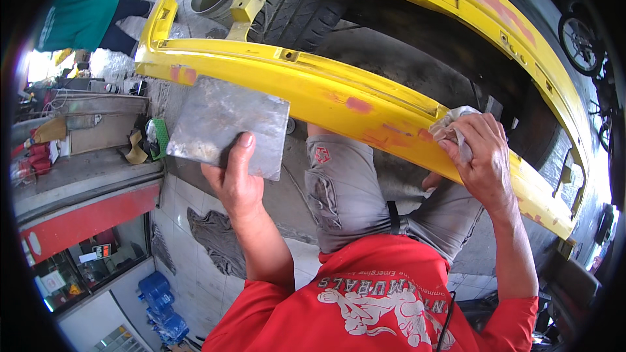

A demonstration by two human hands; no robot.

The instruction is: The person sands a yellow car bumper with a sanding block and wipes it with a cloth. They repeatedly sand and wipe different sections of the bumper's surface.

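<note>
A long yellow car bumper lies across in front of me, with reddish-pink filler patches along its near face. My left hand grips a flat grey metal plate by its lower edge, thumb on top and the other fingers hidden beneath. The plate overlaps the bumper's near left part in this view. My right hand is closed around a crumpled whitish cloth, at the bumper's near rail on the right. Whether the cloth presses on the surface I cannot tell.
A tyre shows through the bumper's opening. A person in a green shirt is at the far left. Left of me stand a cluttered ledge and a green basket. Dark cloth lies on the tiles; a wheel shows far right.
</note>
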